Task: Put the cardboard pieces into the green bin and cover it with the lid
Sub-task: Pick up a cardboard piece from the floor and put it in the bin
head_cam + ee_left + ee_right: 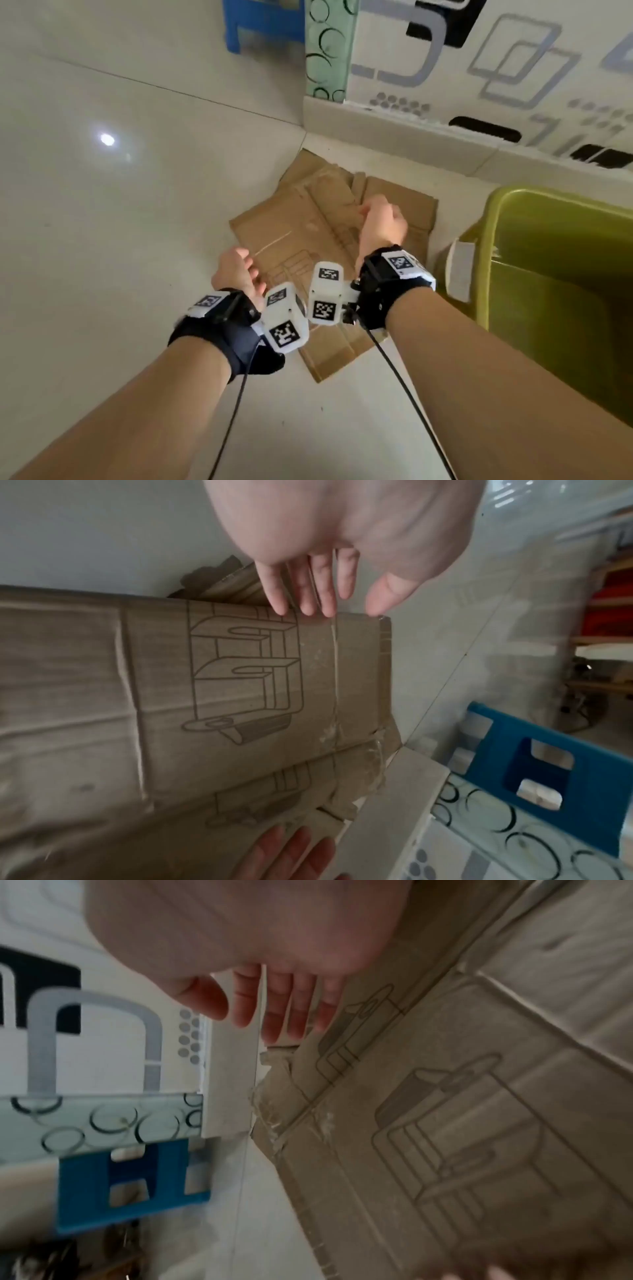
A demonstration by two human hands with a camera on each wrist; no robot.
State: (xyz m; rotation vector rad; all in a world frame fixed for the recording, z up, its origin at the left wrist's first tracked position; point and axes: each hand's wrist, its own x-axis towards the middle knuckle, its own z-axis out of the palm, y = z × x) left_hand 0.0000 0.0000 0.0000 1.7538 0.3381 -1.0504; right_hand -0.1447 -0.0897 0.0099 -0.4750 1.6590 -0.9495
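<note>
Several flattened brown cardboard pieces (pixel 301 226) lie stacked on the tiled floor; the top one carries a printed line drawing (pixel 246 674). The green bin (pixel 493 246) stands open to their right, and I see no lid on it. My left hand (pixel 255 274) is at the near left edge of the stack, with straight fingers (pixel 304 593) whose tips reach the top sheet's edge. Over the far edge, by the wall, my right hand (pixel 368 209) hovers with its fingers (pixel 274 1015) extended, gripping nothing. The cardboard (pixel 479 1123) fills the right wrist view.
A pale flat piece (pixel 460 270) leans against the bin's left wall. A white baseboard ledge (pixel 394 130) and patterned wall (pixel 496 61) run behind the stack. A blue plastic stool (pixel 263 24) stands at the far back. Open tiled floor (pixel 120 205) lies to the left.
</note>
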